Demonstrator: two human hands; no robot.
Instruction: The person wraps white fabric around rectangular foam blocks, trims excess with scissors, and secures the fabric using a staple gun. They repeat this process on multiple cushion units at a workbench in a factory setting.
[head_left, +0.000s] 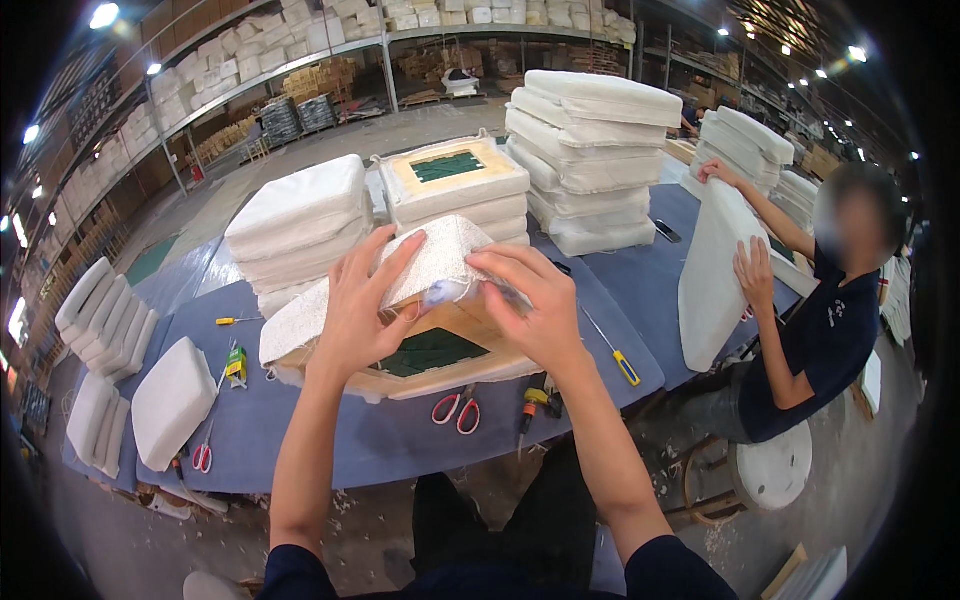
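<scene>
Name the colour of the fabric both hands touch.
The fabric is off-white; the head view shows it.

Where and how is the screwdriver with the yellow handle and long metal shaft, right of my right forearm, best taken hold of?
Probably grip the screwdriver by its thick yellow handle, coming from above and the near side with the right hand, once free. It lies flat; the handle points toward you, the thin shaft away and leftward.
</scene>
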